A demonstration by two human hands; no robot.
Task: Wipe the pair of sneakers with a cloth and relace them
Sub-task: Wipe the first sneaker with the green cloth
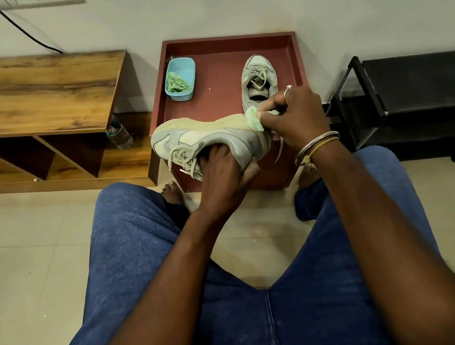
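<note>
So the red tray (223, 95) has a raised rim all round. Held sneaker (202, 134) hangs over the tray's 6 o'clock edge, on its side, long axis 9-to-3, toe at 9, sole facing 12. Second sneaker (257, 78) stands at 1 o'clock, toe to 12. Left hand (221, 179) grips the held one's collar. Right hand (294, 114) pinches the cloth (254, 120) against its heel. Tub (182, 95) sits at 11, with bare tray between it and the second sneaker.
</note>
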